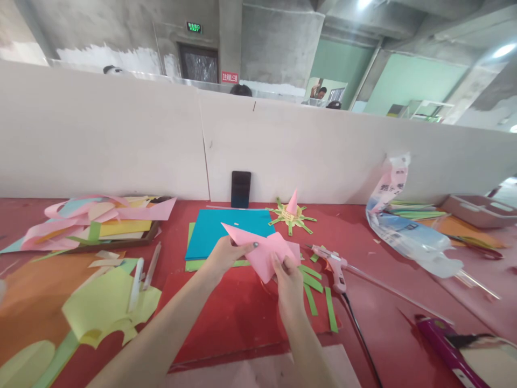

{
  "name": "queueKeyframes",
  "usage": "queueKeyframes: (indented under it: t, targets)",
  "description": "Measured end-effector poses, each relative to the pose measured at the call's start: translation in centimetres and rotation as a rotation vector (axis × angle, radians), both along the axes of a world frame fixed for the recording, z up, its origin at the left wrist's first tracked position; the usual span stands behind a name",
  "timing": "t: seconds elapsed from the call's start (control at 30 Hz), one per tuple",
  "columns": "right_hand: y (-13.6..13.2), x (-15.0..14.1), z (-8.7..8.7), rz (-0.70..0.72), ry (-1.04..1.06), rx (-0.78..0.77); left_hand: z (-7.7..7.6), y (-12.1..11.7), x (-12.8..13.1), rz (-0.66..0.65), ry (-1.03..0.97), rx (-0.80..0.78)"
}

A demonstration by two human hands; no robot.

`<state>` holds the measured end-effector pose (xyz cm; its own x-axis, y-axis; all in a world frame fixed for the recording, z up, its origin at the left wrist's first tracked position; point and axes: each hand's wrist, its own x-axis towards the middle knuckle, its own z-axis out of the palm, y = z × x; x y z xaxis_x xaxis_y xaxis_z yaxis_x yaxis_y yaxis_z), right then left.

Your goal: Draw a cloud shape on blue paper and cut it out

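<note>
Both my hands hold a folded piece of pink paper (262, 253) above the table. My left hand (226, 254) pinches its left part, thumb on top. My right hand (288, 280) is closed on the lower right part, its fingertips pressed to the paper. Beneath lie a red board (226, 318) and, farther back, a blue sheet (214, 229) over green paper. Green paper strips (311, 283) are scattered just right of my right hand. A pink glue gun (334, 267) rests beyond them. Behind it sits a paper piece with a pink cone (293, 205) and green spokes.
A tray of coloured paper scraps (129, 229) stands at back left, with cut yellow paper (100, 302) nearer. A phone (241, 188) leans on the white partition (121, 134). To the right are a plastic bag (416, 242), scissors (480, 246), a pink basket (479, 210) and a purple tool (444, 345).
</note>
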<state>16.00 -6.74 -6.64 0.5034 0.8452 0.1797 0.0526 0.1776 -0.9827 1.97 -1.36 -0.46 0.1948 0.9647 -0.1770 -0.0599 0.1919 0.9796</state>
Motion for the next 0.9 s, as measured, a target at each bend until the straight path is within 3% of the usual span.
queueKeyframes:
  t: [0.2, 0.53, 0.77, 0.83, 0.9]
  targets:
    - [-0.2, 0.2, 0.7, -0.019, -0.066, -0.041, -0.9, -0.5, 1.1, 0.006, -0.106, -0.055]
    - [0.1, 0.5, 0.6, -0.006, -0.117, -0.066, -2.1, -0.9, 2.1, 0.027, -0.06, -0.044]
    - [-0.6, 0.7, 2.4, 0.028, -0.103, -0.133, -1.1, -0.7, 1.3, 0.021, -0.131, -0.057]
    - [-0.9, 1.2, 2.8, 0.046, -0.221, -0.143, -0.7, -0.3, 0.8, 0.06, -0.145, -0.061]
    - [-1.0, 1.6, 2.5, 0.1, -0.495, -0.198, -0.4, 0.2, 0.3, 0.132, -0.151, -0.046]
